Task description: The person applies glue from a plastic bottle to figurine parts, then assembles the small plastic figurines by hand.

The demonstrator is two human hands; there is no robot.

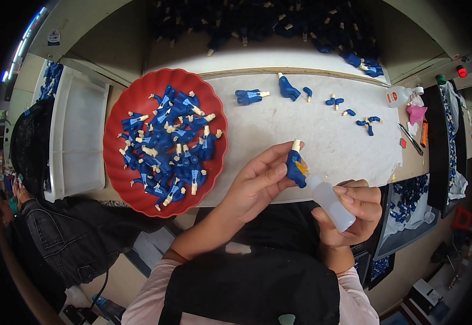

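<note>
White paper [257, 127] bears loose blue pieces [348, 112] beside a red bowl [113, 135] heaped with blue figures [171, 135], left hand [268, 176] pinching another figure [294, 171], right hand [358, 208] gripping a whitish bottle [329, 201].

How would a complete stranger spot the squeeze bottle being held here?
From the big red scalloped bowl, look right to the near edge of the white worktop. There the left hand holds a blue figurine body, and the right hand holds the squeeze bottle beside it. Unlike the labelled bottle farther back, it is cloudy white and shows no label.
</note>
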